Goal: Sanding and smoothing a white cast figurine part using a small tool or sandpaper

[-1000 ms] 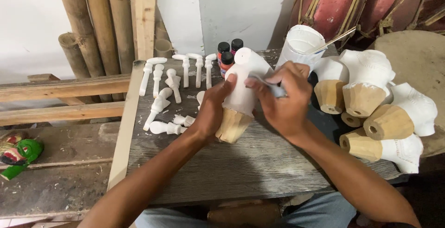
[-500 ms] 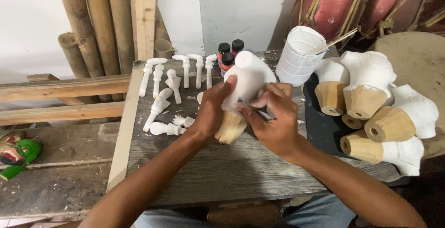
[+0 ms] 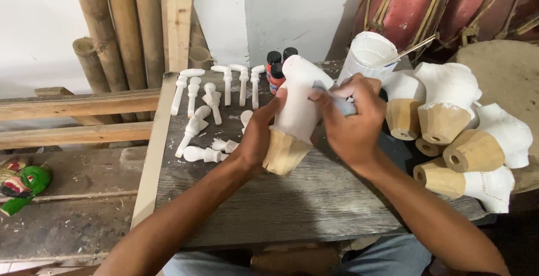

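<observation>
The white-primed carved wooden figure with a bare wood base (image 3: 295, 119) tilts in the left hand's (image 3: 255, 136) closed grip; the right hand (image 3: 351, 122), now lower, pinches grey sandpaper (image 3: 339, 103).

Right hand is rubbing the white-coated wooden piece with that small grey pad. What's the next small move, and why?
Probably another short stroke down the white side. The right hand presses the grey pad against the wooden piece, which the left hand steadies tilted on the table.
</observation>
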